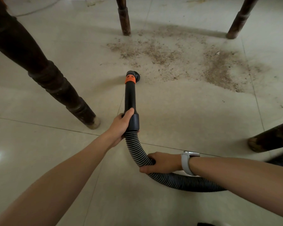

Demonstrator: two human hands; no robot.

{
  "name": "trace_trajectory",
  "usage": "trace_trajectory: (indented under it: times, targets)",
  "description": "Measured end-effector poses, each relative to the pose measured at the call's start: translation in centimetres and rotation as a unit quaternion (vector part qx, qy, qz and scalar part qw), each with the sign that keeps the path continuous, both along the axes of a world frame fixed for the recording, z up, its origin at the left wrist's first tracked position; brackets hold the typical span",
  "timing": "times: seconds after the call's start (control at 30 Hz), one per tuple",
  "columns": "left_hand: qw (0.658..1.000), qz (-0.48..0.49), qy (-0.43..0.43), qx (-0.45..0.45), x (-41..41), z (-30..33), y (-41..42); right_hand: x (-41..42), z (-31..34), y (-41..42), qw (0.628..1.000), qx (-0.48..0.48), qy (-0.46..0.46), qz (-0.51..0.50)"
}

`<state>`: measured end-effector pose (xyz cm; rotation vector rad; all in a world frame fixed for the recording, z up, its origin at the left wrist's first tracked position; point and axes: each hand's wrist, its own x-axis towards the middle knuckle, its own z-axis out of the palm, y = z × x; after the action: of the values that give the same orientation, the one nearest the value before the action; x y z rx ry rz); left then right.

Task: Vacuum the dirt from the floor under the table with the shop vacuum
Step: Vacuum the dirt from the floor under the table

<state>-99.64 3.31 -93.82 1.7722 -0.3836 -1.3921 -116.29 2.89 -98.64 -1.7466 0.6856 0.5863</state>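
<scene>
Left hand [121,126] grips the black rigid wand [129,97] at its lower end, fingers curled round the tube, thumb laid along the top just above the wider cuff [134,122] where the ribbed hose [137,150] joins. Right hand [160,163] grips the hose further back, fingers wrapped over it, at the bend where it turns toward the right. White watch [187,162] on the right wrist. From there the hose runs along the floor and passes under the right forearm.

Wand points away from the person — orange collar [130,79] near its far end, then the black nozzle head [134,75], angled right and resting on or just above the tile floor [178,121]; contact cannot be told. Nozzle sits at the near-left edge of the dirt [173,57], a wide scatter of brown grit spread across the tiles from the middle to the right, densest in a patch at the right. A small white scrap [217,53] lies in the dirt.

Dark turned wooden table legs ring the area — near left leg [44,74], far middle leg [124,18], far right leg [241,18], near right leg [271,137]. Dirt lies between the two far legs and forward of them. Glare spot on the tile at far left. A dark object at the bottom edge, too cropped to identify.
</scene>
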Motion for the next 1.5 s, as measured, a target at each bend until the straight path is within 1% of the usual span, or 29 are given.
trace_trajectory:
  times: [0.17, 0.3, 0.4, 0.63, 0.73, 0.93, 1.07, 1.13, 1.2, 1.23, 1.27, 1.3, 1.33, 1.37, 1.43, 1.5]
  targets:
    - [1.000, -0.016, -0.005, -0.003, -0.2, 0.2, -1.2, -0.2, 0.1, -0.1, 0.999, -0.035, -0.011, -0.026]
    - [1.000, -0.009, -0.005, -0.003, -0.3, 0.0, -1.1, -0.4, 0.0, 0.5, 0.998, -0.051, -0.022, -0.029]
    - [1.000, -0.004, -0.011, -0.003, -0.5, -0.5, -0.3, -0.6, -0.3, 1.1, 0.999, -0.048, -0.012, -0.016]
    - [0.998, -0.020, -0.056, 0.015, -1.7, -2.1, 2.4, -1.2, -0.8, 1.5, 0.997, 0.010, 0.036, 0.063]
    - [0.997, -0.031, -0.067, 0.009, -2.1, -2.4, 2.8, -1.3, -1.1, 1.6, 0.996, 0.027, 0.044, 0.071]
    - [0.997, -0.044, -0.069, 0.002, -2.1, -2.1, 1.6, -1.2, -1.0, 0.8, 0.997, 0.055, 0.047, 0.031]
    - [0.997, -0.048, -0.065, -0.003, -2.0, -1.5, 0.6, -1.2, 0.0, -1.9, 0.986, 0.140, 0.092, -0.006]
    - [0.995, -0.055, -0.081, 0.007, -1.9, -1.7, 1.0, -1.4, 0.7, -3.9, 0.985, 0.127, 0.107, -0.046]
    - [0.994, -0.065, -0.089, 0.014, -1.6, -1.9, 1.9, -1.1, 1.2, -5.9, 0.982, 0.066, 0.088, -0.153]
    - [0.993, -0.071, -0.090, 0.014, -1.4, -2.1, 2.3, -0.6, 1.2, -6.9, 0.970, 0.038, 0.061, -0.231]
    - [0.993, -0.078, -0.092, 0.013, -1.2, -2.2, 2.7, 0.0, 1.4, -7.9, 0.947, 0.027, 0.027, -0.318]
    - [0.992, -0.083, -0.095, 0.012, -1.1, -2.2, 3.1, 0.8, 1.7, -8.7, 0.918, 0.037, -0.010, -0.394]
    - [0.991, -0.089, -0.099, 0.010, -1.1, -2.2, 3.4, 1.8, 2.0, -9.3, 0.891, 0.057, -0.046, -0.449]
    - [0.990, -0.096, -0.101, 0.008, -1.1, -2.3, 3.6, 2.9, 2.6, -9.5, 0.873, 0.075, -0.075, -0.476]
    - [0.988, -0.108, -0.110, 0.003, -1.3, -2.3, 3.8, 5.4, 3.4, -9.4, 0.869, 0.095, -0.113, -0.473]
    - [0.986, -0.113, -0.120, -0.001, -1.4, -2.2, 3.8, 7.7, 3.5, -8.5, 0.864, 0.119, -0.131, -0.471]
